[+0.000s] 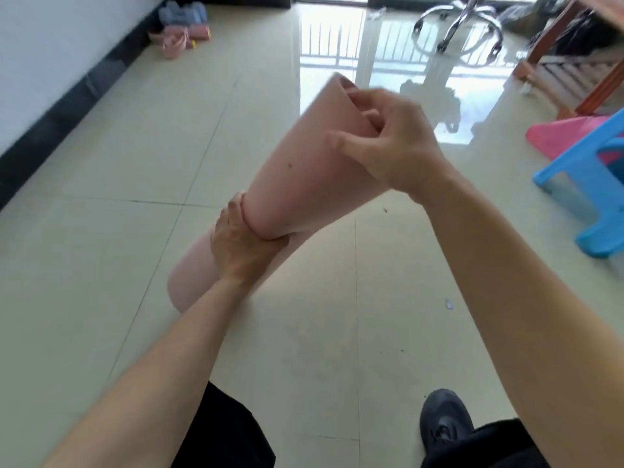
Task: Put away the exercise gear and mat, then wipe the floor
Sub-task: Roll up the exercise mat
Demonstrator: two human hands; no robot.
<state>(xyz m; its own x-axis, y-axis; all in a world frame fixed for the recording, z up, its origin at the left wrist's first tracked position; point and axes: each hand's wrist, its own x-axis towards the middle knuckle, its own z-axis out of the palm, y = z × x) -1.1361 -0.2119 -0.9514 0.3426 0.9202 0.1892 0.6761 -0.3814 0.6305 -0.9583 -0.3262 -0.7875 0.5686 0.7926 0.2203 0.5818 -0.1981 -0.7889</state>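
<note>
- The mat (pixel 304 170) looks like pale pink foam, matt and smooth.
- The floor (pixel 101 265) is cream tile, highly glossy, mirroring the window light.
- The chair base (pixel 459 25) is polished chrome metal.
- The stool (pixel 580 197) is blue moulded plastic with a dull sheen.
- The rack (pixel 567 72) is reddish-brown wood.
- The skirting (pixel 60 119) is dark and shiny.
- The shoe (pixel 442 423) is black and matt.

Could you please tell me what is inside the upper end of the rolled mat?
The right hand hooks fingertips into the open end of the rolled mat; deeper in, the core is covered by the roll and hand.
</note>
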